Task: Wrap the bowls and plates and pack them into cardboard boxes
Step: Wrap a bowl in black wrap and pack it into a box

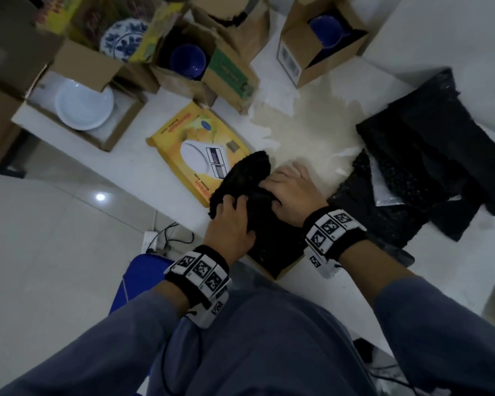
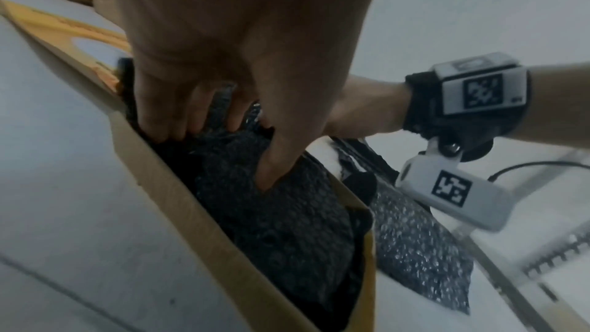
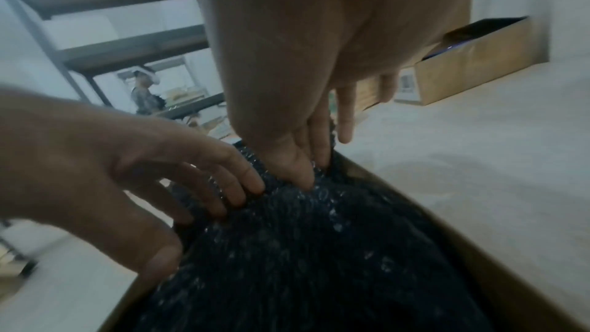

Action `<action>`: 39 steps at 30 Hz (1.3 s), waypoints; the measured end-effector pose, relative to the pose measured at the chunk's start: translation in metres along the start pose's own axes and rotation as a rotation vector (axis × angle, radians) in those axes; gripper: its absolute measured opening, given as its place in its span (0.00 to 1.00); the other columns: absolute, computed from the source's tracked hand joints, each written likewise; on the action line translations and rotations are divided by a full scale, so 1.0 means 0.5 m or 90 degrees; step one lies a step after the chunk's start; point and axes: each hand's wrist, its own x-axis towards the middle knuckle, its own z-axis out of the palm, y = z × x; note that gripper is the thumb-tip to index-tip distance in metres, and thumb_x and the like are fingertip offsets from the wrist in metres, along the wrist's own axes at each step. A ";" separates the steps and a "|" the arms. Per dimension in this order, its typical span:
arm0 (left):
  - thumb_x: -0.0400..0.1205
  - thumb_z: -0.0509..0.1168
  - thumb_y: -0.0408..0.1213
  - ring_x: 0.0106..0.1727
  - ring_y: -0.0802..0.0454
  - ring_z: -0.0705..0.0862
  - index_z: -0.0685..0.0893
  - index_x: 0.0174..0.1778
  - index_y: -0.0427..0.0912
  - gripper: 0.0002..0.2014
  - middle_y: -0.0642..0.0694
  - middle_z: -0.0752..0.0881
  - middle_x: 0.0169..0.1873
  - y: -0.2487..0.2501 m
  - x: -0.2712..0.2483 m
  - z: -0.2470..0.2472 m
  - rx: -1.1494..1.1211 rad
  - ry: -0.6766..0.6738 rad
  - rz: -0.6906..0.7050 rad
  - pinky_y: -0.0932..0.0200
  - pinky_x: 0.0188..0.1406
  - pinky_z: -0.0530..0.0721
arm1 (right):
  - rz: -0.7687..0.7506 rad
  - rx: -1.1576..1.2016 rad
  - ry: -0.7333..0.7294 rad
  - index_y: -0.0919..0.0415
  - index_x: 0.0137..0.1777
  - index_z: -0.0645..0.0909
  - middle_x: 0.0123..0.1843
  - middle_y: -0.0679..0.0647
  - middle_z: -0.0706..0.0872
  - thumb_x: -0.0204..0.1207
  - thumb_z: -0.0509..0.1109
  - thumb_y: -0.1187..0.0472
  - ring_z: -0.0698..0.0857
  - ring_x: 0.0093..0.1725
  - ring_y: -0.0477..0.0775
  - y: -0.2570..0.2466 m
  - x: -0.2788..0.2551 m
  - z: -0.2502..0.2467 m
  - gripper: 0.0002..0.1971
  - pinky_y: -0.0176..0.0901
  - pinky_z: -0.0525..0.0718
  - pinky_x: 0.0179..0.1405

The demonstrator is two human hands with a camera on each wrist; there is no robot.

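A dish bundled in black bubble wrap (image 1: 249,172) (image 2: 280,231) (image 3: 319,249) sits partly inside an open cardboard box (image 1: 286,268) (image 2: 191,211) (image 3: 479,249) at the table's near edge; the dish itself is hidden. My left hand (image 1: 229,221) (image 2: 223,150) (image 3: 204,198) grips the wrap on the left side, with fingers curled into a fold and the thumb dug in. On the right side my right hand (image 1: 292,190) (image 3: 309,160) pushes down with straight fingers between the wrap and the box wall.
A yellow kitchen-scale box (image 1: 195,155) lies just beyond the bundle. Farther back stand open cartons with blue bowls (image 1: 187,61) (image 1: 326,30), a white plate (image 1: 83,105) and a blue-patterned plate (image 1: 123,40). Black bubble-wrap sheets (image 1: 417,167) lie to the right, white paper (image 1: 306,130) in the middle.
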 end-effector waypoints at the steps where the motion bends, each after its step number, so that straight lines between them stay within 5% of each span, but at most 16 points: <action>1: 0.80 0.70 0.45 0.70 0.39 0.71 0.58 0.83 0.41 0.39 0.38 0.66 0.71 -0.001 0.000 0.004 -0.030 -0.025 -0.017 0.44 0.60 0.82 | 0.001 -0.041 -0.036 0.54 0.73 0.77 0.68 0.50 0.81 0.70 0.69 0.61 0.68 0.76 0.59 -0.005 0.008 0.005 0.28 0.70 0.44 0.79; 4: 0.79 0.71 0.41 0.72 0.34 0.70 0.56 0.85 0.38 0.42 0.35 0.65 0.72 -0.005 0.010 0.013 -0.156 -0.044 -0.053 0.40 0.70 0.77 | 0.022 -0.107 -0.109 0.53 0.80 0.67 0.78 0.49 0.72 0.70 0.71 0.52 0.58 0.83 0.62 -0.012 0.015 0.024 0.37 0.81 0.31 0.74; 8: 0.77 0.71 0.39 0.71 0.30 0.69 0.60 0.82 0.34 0.39 0.32 0.66 0.69 -0.012 0.026 0.021 -0.201 -0.004 -0.077 0.38 0.73 0.73 | 0.024 -0.144 -0.120 0.56 0.85 0.57 0.82 0.51 0.65 0.67 0.73 0.45 0.58 0.83 0.60 -0.019 0.005 0.037 0.48 0.84 0.33 0.73; 15: 0.79 0.68 0.36 0.67 0.34 0.74 0.68 0.78 0.34 0.31 0.35 0.71 0.67 -0.026 0.010 0.026 -0.160 0.045 -0.010 0.38 0.61 0.83 | -0.015 -0.136 0.003 0.58 0.74 0.77 0.70 0.53 0.79 0.67 0.68 0.51 0.66 0.79 0.61 -0.024 0.014 0.023 0.32 0.78 0.31 0.76; 21: 0.80 0.69 0.41 0.73 0.34 0.72 0.59 0.84 0.35 0.39 0.34 0.66 0.74 -0.018 0.011 0.027 -0.113 -0.011 -0.013 0.40 0.63 0.82 | 0.009 -0.153 -0.090 0.55 0.86 0.59 0.86 0.51 0.60 0.69 0.70 0.42 0.52 0.86 0.64 -0.015 0.026 0.034 0.46 0.81 0.22 0.68; 27: 0.81 0.69 0.43 0.77 0.35 0.70 0.53 0.86 0.37 0.43 0.37 0.60 0.81 -0.035 0.007 0.017 -0.111 -0.070 -0.006 0.44 0.68 0.79 | 0.022 -0.160 -0.106 0.53 0.87 0.53 0.88 0.49 0.57 0.69 0.69 0.36 0.53 0.86 0.65 -0.006 0.020 0.045 0.50 0.84 0.28 0.71; 30: 0.82 0.68 0.43 0.74 0.38 0.74 0.60 0.85 0.41 0.37 0.39 0.69 0.77 -0.038 0.002 0.001 -0.129 -0.048 0.010 0.43 0.66 0.80 | 0.005 -0.134 -0.096 0.53 0.86 0.57 0.86 0.50 0.62 0.71 0.69 0.40 0.54 0.86 0.64 -0.011 0.016 0.036 0.45 0.83 0.27 0.72; 33: 0.81 0.68 0.40 0.62 0.45 0.82 0.78 0.73 0.50 0.23 0.47 0.80 0.63 -0.051 -0.008 -0.022 -0.116 0.145 0.011 0.48 0.52 0.85 | -0.106 -0.078 0.116 0.57 0.74 0.77 0.71 0.55 0.82 0.70 0.69 0.56 0.71 0.77 0.64 -0.002 0.008 0.020 0.29 0.77 0.44 0.80; 35: 0.76 0.73 0.38 0.57 0.47 0.81 0.80 0.68 0.50 0.23 0.47 0.78 0.58 -0.063 -0.009 -0.031 -0.126 0.259 -0.003 0.50 0.44 0.85 | -0.123 -0.027 0.247 0.60 0.71 0.79 0.69 0.60 0.80 0.69 0.69 0.64 0.76 0.70 0.65 0.001 0.013 0.005 0.27 0.69 0.58 0.81; 39: 0.75 0.72 0.34 0.58 0.45 0.82 0.79 0.67 0.51 0.24 0.46 0.80 0.57 -0.069 0.009 -0.040 -0.112 0.219 -0.047 0.45 0.45 0.86 | -0.042 0.045 0.202 0.59 0.75 0.75 0.67 0.62 0.79 0.67 0.71 0.67 0.79 0.62 0.66 0.005 0.056 -0.014 0.32 0.58 0.79 0.58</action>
